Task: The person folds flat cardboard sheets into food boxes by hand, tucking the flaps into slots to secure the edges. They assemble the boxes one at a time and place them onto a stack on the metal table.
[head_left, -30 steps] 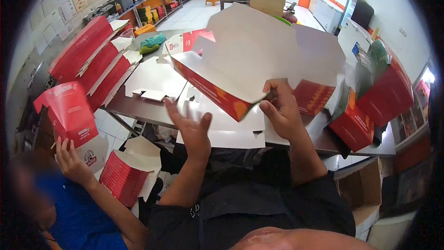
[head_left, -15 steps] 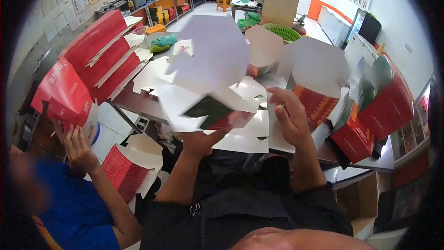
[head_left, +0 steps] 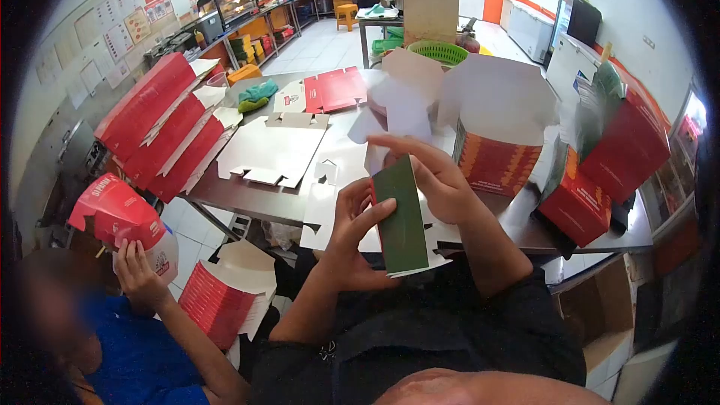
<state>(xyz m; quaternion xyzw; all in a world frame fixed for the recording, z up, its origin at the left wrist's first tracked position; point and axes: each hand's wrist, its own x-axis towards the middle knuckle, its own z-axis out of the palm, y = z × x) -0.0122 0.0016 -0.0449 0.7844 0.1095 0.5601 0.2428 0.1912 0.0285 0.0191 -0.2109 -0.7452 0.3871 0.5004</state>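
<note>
A partly folded cardboard food box [head_left: 403, 217] is tilted in front of me, its narrow dark green side facing up and its white inner flap blurred beyond. My left hand [head_left: 354, 234] grips its left side, thumb on the green panel and fingers around the red edge. At the far right edge, my right hand [head_left: 442, 184] is closed against the box, with its index finger stretched across the white flap; part of its grip is hidden. Beneath lie flat white box blanks [head_left: 321, 214]. Nested red boxes [head_left: 499, 161] with raised white lids stand to the right.
Red carton stacks [head_left: 146, 135] line the table's left end. More red-and-green boxes [head_left: 574, 195] stand at its right edge. At left, a person in blue [head_left: 150, 345] holds a red carton [head_left: 120, 210]. A green basket [head_left: 437, 52] sits at the back.
The box has turned, so its green side now faces up and its white flap points away. My right hand has moved in from apart onto the box. The view has shifted slightly.
</note>
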